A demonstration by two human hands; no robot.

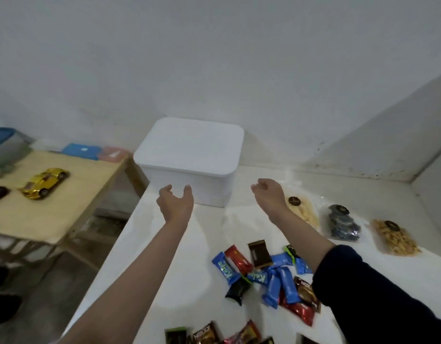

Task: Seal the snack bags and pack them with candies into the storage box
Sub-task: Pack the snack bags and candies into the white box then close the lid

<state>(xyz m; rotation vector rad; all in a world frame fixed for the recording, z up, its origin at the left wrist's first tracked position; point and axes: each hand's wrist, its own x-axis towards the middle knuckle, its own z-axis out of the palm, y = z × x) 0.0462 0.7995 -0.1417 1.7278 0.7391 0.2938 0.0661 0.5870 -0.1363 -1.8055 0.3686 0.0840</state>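
Observation:
A white storage box (189,167) with its lid on stands at the back of the white counter. My left hand (176,201) hovers just in front of its near left corner, fingers spread and empty. My right hand (269,193) is raised beside the box's right side, fingers loosely curled, holding nothing. Three clear snack bags lie at the right: pale chips (305,211), dark blue pieces (342,225) and golden nuts (394,238). Blue, red and brown wrapped candies (264,271) are scattered in the middle, with more candies (214,335) at the front edge.
The white counter (179,269) meets walls behind and at the right. To the left stands a lower wooden table (65,202) with a gold toy car (44,182), blue and pink lids (95,151) and a grey bin (6,147). A gap separates the two surfaces.

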